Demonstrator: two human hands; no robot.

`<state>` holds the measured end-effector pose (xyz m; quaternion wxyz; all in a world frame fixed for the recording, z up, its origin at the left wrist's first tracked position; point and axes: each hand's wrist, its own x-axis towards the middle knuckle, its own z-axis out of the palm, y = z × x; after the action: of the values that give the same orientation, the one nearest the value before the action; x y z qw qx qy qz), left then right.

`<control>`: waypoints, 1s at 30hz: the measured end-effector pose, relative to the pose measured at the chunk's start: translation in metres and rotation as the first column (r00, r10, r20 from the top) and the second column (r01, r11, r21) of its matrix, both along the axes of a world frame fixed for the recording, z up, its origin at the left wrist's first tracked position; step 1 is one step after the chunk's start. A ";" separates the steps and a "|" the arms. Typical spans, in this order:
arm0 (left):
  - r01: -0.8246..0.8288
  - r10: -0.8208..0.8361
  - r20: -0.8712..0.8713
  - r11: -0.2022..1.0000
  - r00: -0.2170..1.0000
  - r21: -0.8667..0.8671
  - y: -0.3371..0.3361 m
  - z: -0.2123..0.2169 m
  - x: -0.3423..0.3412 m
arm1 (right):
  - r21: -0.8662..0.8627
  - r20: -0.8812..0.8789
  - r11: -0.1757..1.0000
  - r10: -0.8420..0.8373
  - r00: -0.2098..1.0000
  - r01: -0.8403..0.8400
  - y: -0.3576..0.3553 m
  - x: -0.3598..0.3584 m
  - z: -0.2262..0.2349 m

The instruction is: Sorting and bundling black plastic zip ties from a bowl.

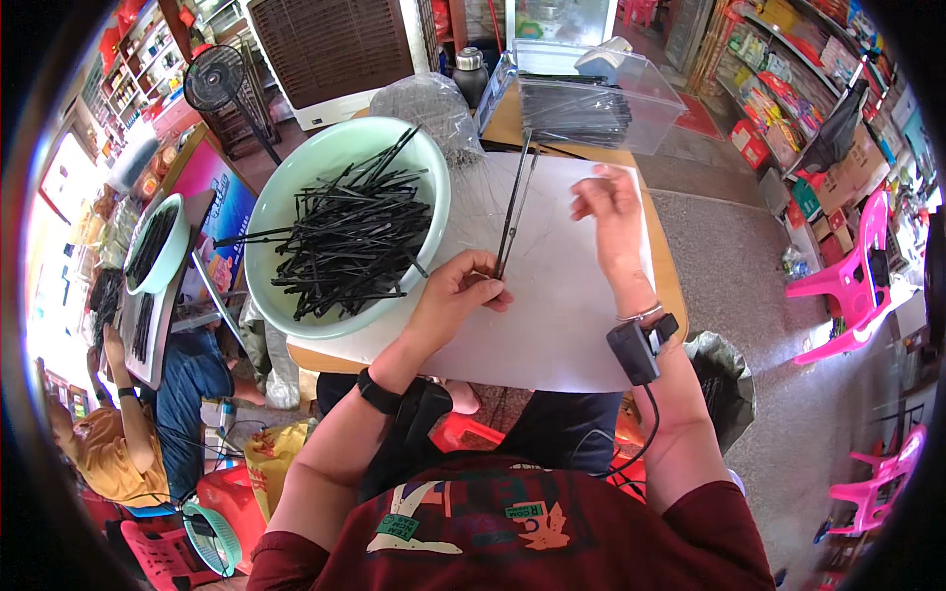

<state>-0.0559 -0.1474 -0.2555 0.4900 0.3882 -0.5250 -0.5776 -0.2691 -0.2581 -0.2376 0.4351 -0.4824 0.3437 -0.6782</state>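
Observation:
My left hand (461,297) pinches a pair of thin black strips (509,217) near their lower ends; they stand up slanting over the white table sheet (562,335). To the right, my right hand (608,202) is raised above the sheet, its fingers loosely bent and apart, with nothing visible in them. Beside my left hand is a pale green basin (440,212) heaped with loose black strips (345,236). Fine, hair-thin wires (478,202) lie on the sheet between the basin and the held strips.
A clear plastic box (655,103) with more dark strips stands at the table's far end, by a crumpled clear bag (424,103) and a flask (470,74). At left a co-worker (123,443) sits by a smaller basin (163,246). Pink chairs (852,281) stand right.

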 end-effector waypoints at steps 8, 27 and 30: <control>-0.021 0.020 0.021 0.999 1.000 0.040 -0.003 -0.011 -0.001 | 0.371 -0.044 0.880 0.337 0.940 -0.298 -0.005 -0.003 -0.006; 0.018 0.001 -0.134 0.990 0.991 0.140 0.000 0.000 0.001 | 0.304 0.157 0.773 0.535 0.830 -0.556 0.014 0.023 -0.003; 0.029 -0.012 -0.126 0.991 0.992 0.130 0.000 0.001 0.000 | 0.326 0.123 0.759 0.556 0.822 -0.563 0.015 0.023 -0.004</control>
<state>-0.0556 -0.1478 -0.2546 0.4892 0.3772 -0.4578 -0.6393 -0.2459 -0.2430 -0.2417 0.6990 -0.4716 0.2941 -0.4501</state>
